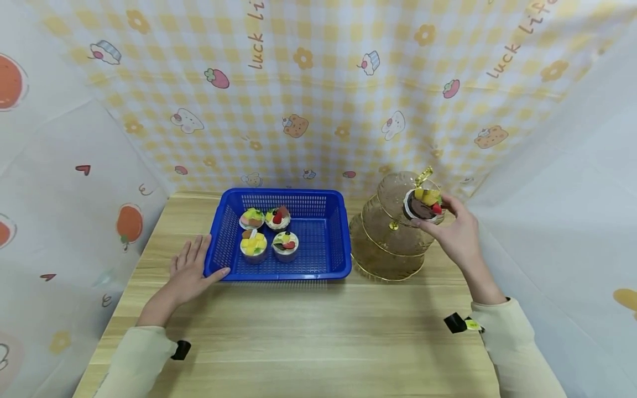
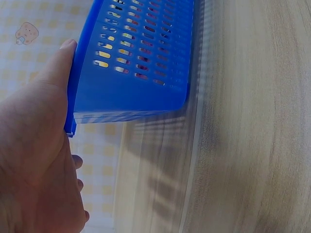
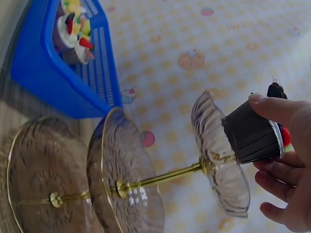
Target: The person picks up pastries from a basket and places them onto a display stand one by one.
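Observation:
My right hand (image 1: 459, 232) pinches a chocolate cupcake (image 1: 421, 208) topped with yellow fruit and a red berry. In the right wrist view its dark, ridged cup (image 3: 250, 133) is tilted, its base at the top plate (image 3: 221, 141) of a three-tier stand. That stand (image 1: 383, 268) is smoky clear with gold rims and a gold post. Fingers spread, my left hand (image 1: 189, 276) rests against the near left corner of a blue plastic basket (image 1: 346, 243), thumb along the front rim. Several fruit-topped cupcakes (image 1: 285, 243) stand in the basket's left half.
The basket and stand sit side by side on a wood-grain table (image 1: 308, 337). Behind them hangs a yellow checked cloth (image 1: 323, 110). White printed sheets (image 1: 557, 182) close off both sides, the right one near my right arm.

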A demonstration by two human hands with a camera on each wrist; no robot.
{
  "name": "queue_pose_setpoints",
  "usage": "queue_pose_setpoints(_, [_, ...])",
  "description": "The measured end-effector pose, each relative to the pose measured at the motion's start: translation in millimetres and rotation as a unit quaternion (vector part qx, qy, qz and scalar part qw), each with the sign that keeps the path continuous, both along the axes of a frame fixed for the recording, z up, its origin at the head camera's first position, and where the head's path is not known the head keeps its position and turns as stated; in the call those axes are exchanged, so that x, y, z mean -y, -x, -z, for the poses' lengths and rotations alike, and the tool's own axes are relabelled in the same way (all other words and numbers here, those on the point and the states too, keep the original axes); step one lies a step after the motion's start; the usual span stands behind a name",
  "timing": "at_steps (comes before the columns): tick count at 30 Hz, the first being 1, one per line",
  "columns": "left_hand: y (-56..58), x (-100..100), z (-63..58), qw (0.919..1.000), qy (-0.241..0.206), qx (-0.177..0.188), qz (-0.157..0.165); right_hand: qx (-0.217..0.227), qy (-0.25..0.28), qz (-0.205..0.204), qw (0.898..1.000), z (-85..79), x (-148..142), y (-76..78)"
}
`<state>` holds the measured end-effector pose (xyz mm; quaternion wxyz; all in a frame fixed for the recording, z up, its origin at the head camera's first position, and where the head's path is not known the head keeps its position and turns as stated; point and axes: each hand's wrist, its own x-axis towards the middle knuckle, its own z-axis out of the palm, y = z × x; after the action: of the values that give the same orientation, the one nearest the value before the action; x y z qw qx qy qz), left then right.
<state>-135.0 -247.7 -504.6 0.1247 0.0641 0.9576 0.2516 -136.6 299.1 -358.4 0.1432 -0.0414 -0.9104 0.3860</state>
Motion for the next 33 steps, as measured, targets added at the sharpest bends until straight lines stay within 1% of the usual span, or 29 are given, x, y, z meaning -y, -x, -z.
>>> queue_pose_setpoints(5, [0.2, 0.5, 1.6, 1.0, 0.0, 0.0, -0.001, 0.0, -0.02, 0.005, 1.0, 3.4, -4.4, 5.6])
queue_pose_setpoints(12, [0.9, 1.3, 4.0, 1.0, 0.002, -0.004, -0.001, 0.021, -0.038, -0.008, 0.999, 7.1, -8.7, 11.0])
queue_pose_setpoints(19, [0.9, 1.7, 4.4, 1.0, 0.002, -0.006, 0.0, 0.065, -0.058, -0.022, 0.996, 6.3, -12.3, 16.3])
queue_pose_setpoints(27, [-0.1, 0.4, 2.6, 0.9999, 0.002, -0.01, 0.002, 0.106, -0.059, -0.041, 0.992, 2.9, -15.0, 19.2])
queue_pose_setpoints(33, [-1.1, -0.1, 1.7, 1.0, 0.004, -0.009, 0.0, 0.107, -0.059, -0.053, 0.991, 3.2, -16.6, 18.2])
